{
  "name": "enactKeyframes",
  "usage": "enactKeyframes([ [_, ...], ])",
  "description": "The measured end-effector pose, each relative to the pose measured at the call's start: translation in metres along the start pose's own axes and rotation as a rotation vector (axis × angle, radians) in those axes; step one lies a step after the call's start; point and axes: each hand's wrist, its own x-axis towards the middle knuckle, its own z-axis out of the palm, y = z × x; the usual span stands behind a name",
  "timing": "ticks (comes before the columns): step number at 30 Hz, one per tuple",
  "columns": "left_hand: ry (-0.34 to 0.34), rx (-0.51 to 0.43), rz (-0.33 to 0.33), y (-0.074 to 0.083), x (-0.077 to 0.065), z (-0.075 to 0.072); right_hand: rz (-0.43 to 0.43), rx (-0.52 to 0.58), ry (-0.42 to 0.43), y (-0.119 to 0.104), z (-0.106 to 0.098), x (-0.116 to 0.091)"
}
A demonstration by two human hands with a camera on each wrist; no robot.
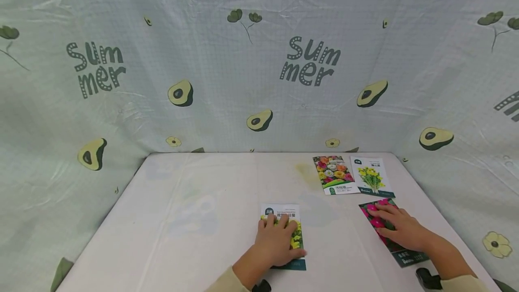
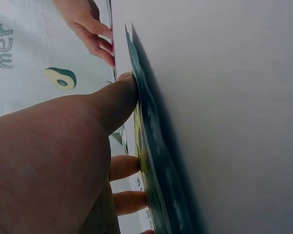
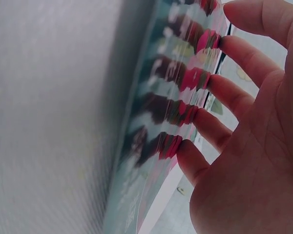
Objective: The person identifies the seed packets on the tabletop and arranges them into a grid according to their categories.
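My left hand (image 1: 276, 240) rests spread on a yellow-flowered seed packet (image 1: 298, 237) near the table's front. In the left wrist view, the thumb (image 2: 121, 100) touches the face of this packet (image 2: 154, 141) close to its raised dark green edge. At the right, my right hand (image 1: 405, 229) lies over a pink-flowered seed packet (image 1: 399, 251), which sits at a slant. The right wrist view has the fingertips (image 3: 200, 117) touching the glossy front of that packet (image 3: 156, 102), with the palm raised off it. Each hand hides part of its packet.
Beyond the right hand, a packet with multicoloured flowers (image 1: 334, 172) lies beside a white packet with a yellow bouquet (image 1: 371, 175), near the back right corner. Behind the white table (image 1: 194, 220) hangs a curtain (image 1: 219, 71) printed with avocados.
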Motion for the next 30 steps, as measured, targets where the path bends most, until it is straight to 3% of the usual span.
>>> enactKeyframes([
  [30, 0.017, 0.028, 0.005, -0.026, -0.01, 0.002, 0.014, 0.003, -0.003, -0.002, 0.0, 0.0],
])
